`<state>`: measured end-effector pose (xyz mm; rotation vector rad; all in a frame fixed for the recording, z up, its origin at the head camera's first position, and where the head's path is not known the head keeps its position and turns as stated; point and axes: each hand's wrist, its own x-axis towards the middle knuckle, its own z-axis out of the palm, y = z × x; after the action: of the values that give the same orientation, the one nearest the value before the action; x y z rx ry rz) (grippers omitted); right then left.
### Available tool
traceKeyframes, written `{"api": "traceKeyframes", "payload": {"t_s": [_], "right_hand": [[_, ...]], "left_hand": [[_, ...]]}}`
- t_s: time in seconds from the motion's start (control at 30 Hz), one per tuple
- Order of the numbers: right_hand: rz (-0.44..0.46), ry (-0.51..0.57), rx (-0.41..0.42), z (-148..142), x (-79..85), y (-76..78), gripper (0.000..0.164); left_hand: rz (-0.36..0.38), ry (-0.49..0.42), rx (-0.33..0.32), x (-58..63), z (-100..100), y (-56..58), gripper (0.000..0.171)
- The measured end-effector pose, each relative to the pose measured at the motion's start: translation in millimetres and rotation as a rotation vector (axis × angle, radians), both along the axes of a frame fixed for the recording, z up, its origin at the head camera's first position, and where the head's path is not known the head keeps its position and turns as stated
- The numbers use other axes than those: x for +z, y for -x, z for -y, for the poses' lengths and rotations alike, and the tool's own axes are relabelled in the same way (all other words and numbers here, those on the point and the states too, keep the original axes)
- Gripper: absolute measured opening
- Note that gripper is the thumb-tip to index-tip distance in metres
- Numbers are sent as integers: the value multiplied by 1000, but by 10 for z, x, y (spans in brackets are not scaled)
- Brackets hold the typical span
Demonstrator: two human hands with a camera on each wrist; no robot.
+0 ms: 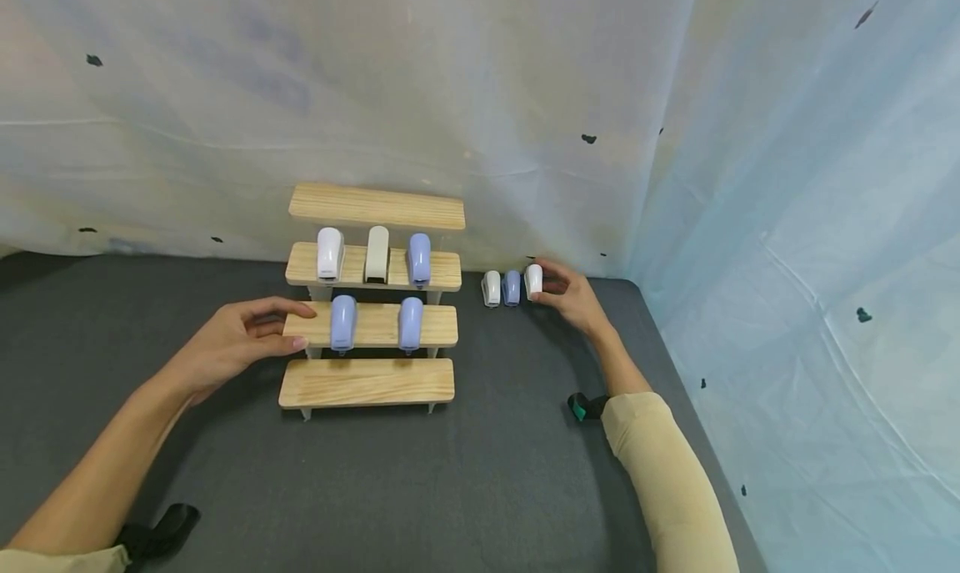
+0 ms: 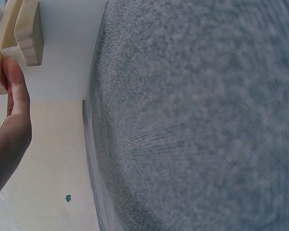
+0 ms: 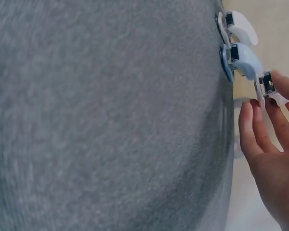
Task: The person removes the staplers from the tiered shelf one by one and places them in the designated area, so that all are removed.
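Left hand [image 1: 236, 344] is the nearer one to the person, its thumb and fingers pinching the left end of a wooden stand [image 1: 367, 383] at the second step from the bottom. On that step, just right of those fingertips, stands a blue stapler [image 1: 343, 323], with a second blue stapler [image 1: 410, 324] farther along and a gap of wood between. One step up and back, a white stapler [image 1: 329, 254], a beige stapler [image 1: 377, 254] and a third blue stapler [image 1: 419, 260] stand in a row, spaced apart.

Off to the right and farther back, the right hand [image 1: 576, 299] has its grip narrowed on a small white stapler [image 1: 533, 281], taken from its right side; I can't tell whether the base touches the dark cloth [image 1: 487, 439]. Just left of it stand a small blue stapler [image 1: 512, 288] and a greyish-white stapler [image 1: 491, 289].

A strip of cloth leaves room between these and the stand, and a wide stretch spreads in front. Close behind, the cloth's back edge meets a pale curtain [image 1: 517, 198]; its right edge runs beyond the right forearm.
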<state>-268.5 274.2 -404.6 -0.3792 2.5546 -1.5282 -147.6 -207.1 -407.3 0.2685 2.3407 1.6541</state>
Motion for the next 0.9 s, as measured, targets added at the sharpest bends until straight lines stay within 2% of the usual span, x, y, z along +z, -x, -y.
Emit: {"api": "traceKeyframes", "payload": {"t_s": [0.23,0.5,0.9], "right_hand": [[14,-74,-13,-73,-119,26,64],[-5,-71,-30,-224,-467,208,64],[-37,-76,-22,-224,-523,274,61]], "left_hand": [[1,-9,-9,-9,-3,-10,51],[-7,-24,-17,-14,-5,-7,51],[-9,-20,-23,-10,6,-7,49]]}}
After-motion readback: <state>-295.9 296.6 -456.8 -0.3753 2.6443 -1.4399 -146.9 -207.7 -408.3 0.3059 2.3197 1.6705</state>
